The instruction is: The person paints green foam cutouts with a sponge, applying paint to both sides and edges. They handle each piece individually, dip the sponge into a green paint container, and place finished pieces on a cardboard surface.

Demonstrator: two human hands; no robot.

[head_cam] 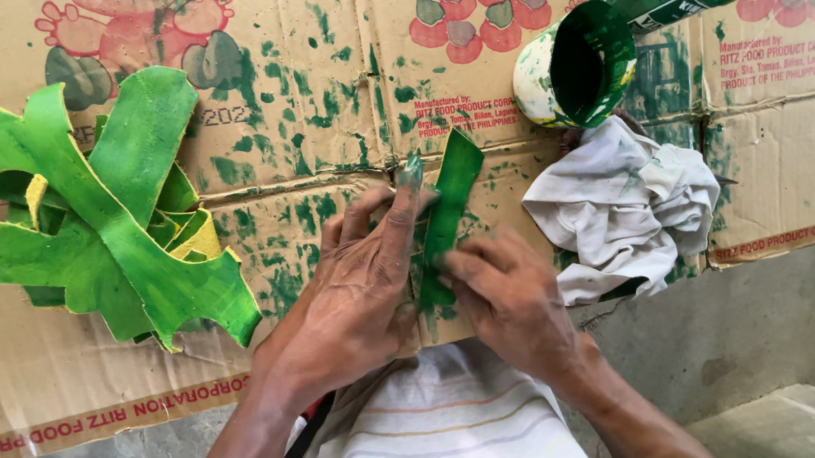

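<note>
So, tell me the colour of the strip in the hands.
Green strip, seen in the head view.

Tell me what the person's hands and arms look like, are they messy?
Yes, messy. Both arms are bare, with no sleeves, gloves, rings or watch showing. The left hand has green paint smeared on its fingers, thickest on one raised fingertip. The right hand has fainter green smudges on its fingers. Below the arms lies a white cloth with thin coloured stripes.

A paint-smeared white rag (622, 205) lies beside a green-stained cup (576, 72) on cardboard (317, 90).
</note>
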